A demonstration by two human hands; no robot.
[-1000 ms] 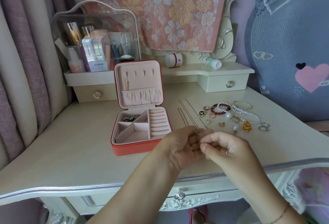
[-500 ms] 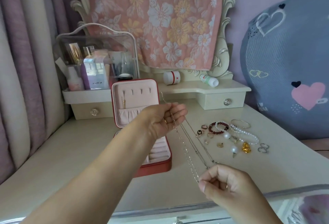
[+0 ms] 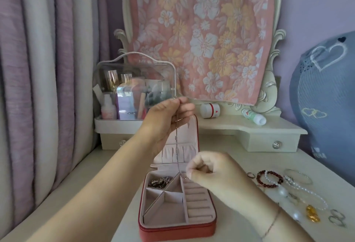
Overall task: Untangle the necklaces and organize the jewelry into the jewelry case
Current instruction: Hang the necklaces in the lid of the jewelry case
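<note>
A thin silver necklace chain [image 3: 177, 145] hangs almost straight down in front of the open red jewelry case [image 3: 172, 226]. My left hand [image 3: 169, 122] pinches its top end, raised before the case's upright pink lid [image 3: 184, 141]. My right hand [image 3: 211, 174] pinches the lower end just above the case's ring-roll section [image 3: 196, 201]. A dark tangle of jewelry [image 3: 160, 182] lies in the case's back-left compartment. To the right on the table lie a red bead bracelet [image 3: 269, 178], pearl strands [image 3: 305, 189], a gold charm [image 3: 312, 215] and rings [image 3: 337, 217].
A clear cosmetics box [image 3: 134, 91] stands on the raised shelf [image 3: 230, 126] behind the case, with a white jar [image 3: 210, 110] and a tipped white bottle [image 3: 253, 116]. A floral cloth [image 3: 207, 40] covers the mirror. Curtains hang left; a blue cushion [image 3: 326, 97] sits right.
My left hand has lifted the chain's top end higher, over the lid. My right hand moved left and up with the lower end, over the case. The chain now hangs nearly vertical.
</note>
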